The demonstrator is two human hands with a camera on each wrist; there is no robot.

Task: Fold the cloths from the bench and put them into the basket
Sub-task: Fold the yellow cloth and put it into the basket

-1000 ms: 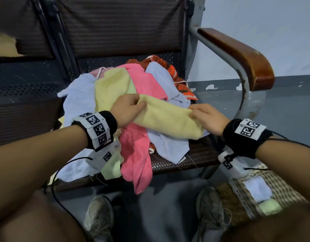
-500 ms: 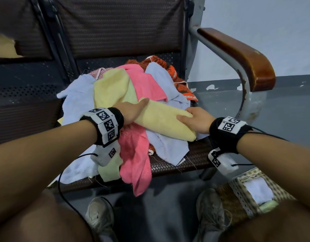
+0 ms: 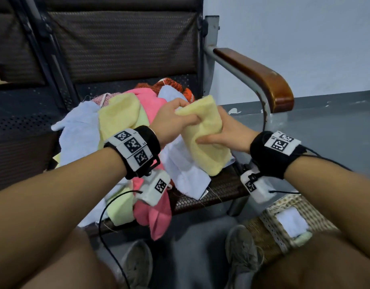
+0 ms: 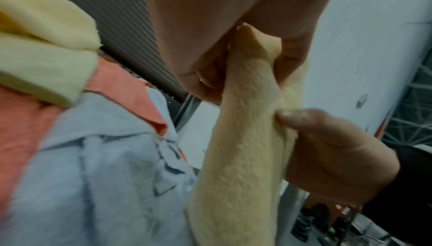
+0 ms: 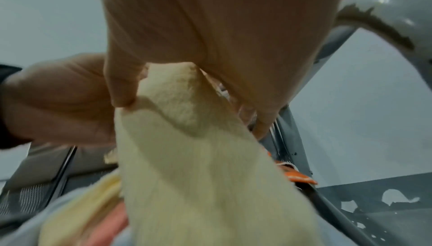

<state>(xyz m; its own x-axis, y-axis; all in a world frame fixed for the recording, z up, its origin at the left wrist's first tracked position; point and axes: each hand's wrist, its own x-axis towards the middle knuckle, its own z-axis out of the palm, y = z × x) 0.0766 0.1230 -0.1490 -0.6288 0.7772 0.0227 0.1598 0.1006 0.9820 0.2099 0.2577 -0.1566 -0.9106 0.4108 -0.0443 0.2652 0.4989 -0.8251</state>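
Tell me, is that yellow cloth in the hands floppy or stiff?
Probably floppy: the yellow cloth bends and droops between the left hand and the right hand. Likely light too, lifted by fingers alone. Its fuzzy surface probably won't slip.

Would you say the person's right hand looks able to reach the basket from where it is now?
Probably yes: the basket sits on the floor just below the right hand, with nothing between. That hand does grip the yellow cloth, shared with the left hand.

Yellow cloth point(image 3: 203, 140): fluffy, partly folded, hanging raised above the pile. Cloth pile point(image 3: 125, 142): pink, pale blue, yellow, orange, lying crumpled on bench point(image 3: 221, 190). Wicker basket point(image 3: 261, 232): sitting near right, holding folded white cloth point(image 3: 292, 224).
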